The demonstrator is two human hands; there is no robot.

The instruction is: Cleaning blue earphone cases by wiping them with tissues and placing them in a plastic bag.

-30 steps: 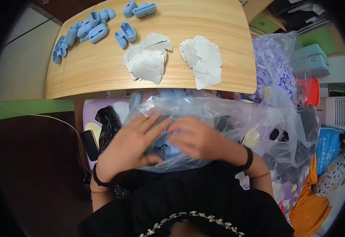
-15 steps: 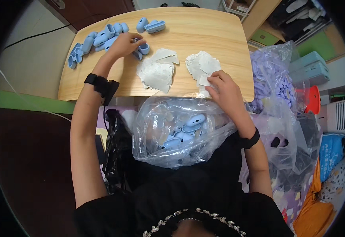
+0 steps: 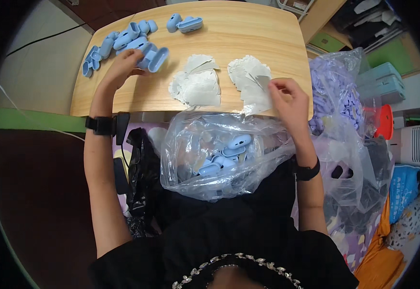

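Note:
My left hand (image 3: 124, 68), at the left of the table, is closed on the edge of a light blue earphone case cover (image 3: 158, 59), which is opened out with its hollow side showing. Several more blue covers (image 3: 106, 47) lie just beyond it in a loose heap. At the right, my right hand (image 3: 289, 98) pinches the edge of a white paper slip (image 3: 259, 92) on a stack of such slips. A second pile of white slips (image 3: 198, 86) lies between the hands.
A clear plastic bag (image 3: 176, 166) holding more blue covers sits open at the near edge of the wooden table (image 3: 248, 29). Two blue covers (image 3: 190, 24) lie at the back. Right of the table stands a bag of purple pieces (image 3: 337, 103), near a red container (image 3: 384, 121).
My left hand has drawn back to the left and now holds an opened blue cover. My right hand has shifted right and up, pinching the slip's edge.

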